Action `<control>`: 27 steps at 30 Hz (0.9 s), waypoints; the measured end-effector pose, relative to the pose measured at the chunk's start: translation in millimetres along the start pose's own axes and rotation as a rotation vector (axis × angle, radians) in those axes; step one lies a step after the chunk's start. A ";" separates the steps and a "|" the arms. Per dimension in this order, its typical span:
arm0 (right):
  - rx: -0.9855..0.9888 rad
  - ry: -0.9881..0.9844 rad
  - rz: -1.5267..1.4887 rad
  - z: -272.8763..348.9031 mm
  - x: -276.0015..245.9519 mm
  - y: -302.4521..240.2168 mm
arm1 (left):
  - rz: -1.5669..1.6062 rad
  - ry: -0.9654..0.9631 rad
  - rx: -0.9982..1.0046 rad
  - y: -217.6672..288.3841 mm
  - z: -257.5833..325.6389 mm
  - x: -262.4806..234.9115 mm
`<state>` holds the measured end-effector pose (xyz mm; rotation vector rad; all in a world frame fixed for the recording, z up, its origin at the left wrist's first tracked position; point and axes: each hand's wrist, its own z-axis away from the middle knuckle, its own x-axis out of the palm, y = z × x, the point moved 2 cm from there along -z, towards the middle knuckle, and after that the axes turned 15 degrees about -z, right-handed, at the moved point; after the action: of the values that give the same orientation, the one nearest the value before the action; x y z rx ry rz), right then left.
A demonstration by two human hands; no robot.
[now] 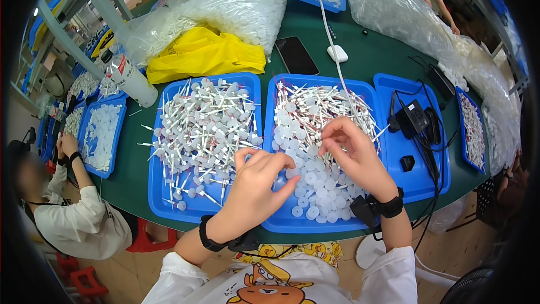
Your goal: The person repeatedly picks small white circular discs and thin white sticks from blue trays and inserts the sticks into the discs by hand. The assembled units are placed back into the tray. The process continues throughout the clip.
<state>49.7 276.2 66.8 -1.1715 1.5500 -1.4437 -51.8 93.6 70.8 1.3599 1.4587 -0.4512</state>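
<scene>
My left hand (260, 183) hovers over the inner edges of two blue trays. Its fingers are curled, and a gap shows between thumb and forefinger with nothing visible in it. Above the right-hand tray (270, 214), my right hand (357, 155) has thumb and fingertips drawn together; whatever they pinch is too small to make out. Below it lies a heap of translucent white plastic discs (323, 191), with thin white stick-like parts (306, 101) with reddish strands behind them. In the left-hand tray (160, 205), white sticks fitted with discs (208, 124) are piled.
Beyond the trays are a yellow plastic bag (211, 53), a phone (297, 55) and a white case (337, 53). A white cable (326, 19) hangs down toward the right-hand tray. Black adapters (413, 118) and cords fill another tray at right. A bottle (132, 79) stands left; a co-worker (84, 214) sits there.
</scene>
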 end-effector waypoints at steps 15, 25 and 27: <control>-0.256 -0.089 0.273 4.4 4.0 -22.2 | 1.092 -0.194 -0.321 -2.3 1.5 0.4; -0.252 -0.250 0.283 6.5 8.9 -26.2 | 1.220 -0.081 -0.367 -10.3 1.6 6.1; -0.259 -0.255 0.292 6.6 9.6 -26.8 | 1.216 -0.077 -0.371 -9.6 0.7 5.3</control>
<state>56.5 265.8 93.2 -1.1654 1.6769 -0.8879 -59.0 93.0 62.6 1.6037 0.4122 0.5222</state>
